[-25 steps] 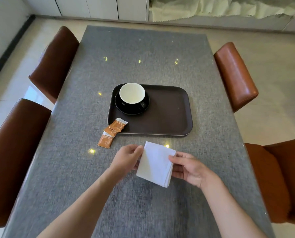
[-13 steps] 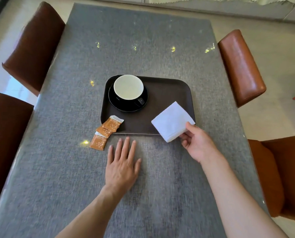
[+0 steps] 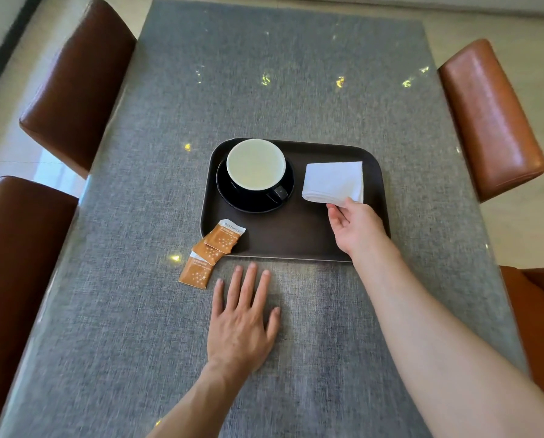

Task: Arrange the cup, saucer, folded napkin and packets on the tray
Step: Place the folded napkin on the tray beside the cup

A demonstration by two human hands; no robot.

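Observation:
A dark brown tray (image 3: 296, 245) lies mid-table. At its left end a black cup with a white inside (image 3: 255, 165) stands on a black saucer (image 3: 232, 197). A white folded napkin (image 3: 333, 181) lies flat at the tray's right end, and my right hand (image 3: 356, 229) pinches its near corner. Three orange packets form a chain at the tray's near left corner: one (image 3: 224, 237) on the tray, one (image 3: 209, 251) across the rim, one (image 3: 197, 273) on the table. My left hand (image 3: 242, 324) rests flat on the table, fingers spread, just right of the packets.
The table (image 3: 296, 90) wears a grey woven cloth. Brown leather chairs stand at the left (image 3: 77, 80) (image 3: 14, 263) and orange-brown ones at the right (image 3: 488, 118) (image 3: 539, 320).
Both hands held the napkin in front of me; my left hand let go and settled flat on the table. My right hand carried the napkin forward and laid it on the tray's right end.

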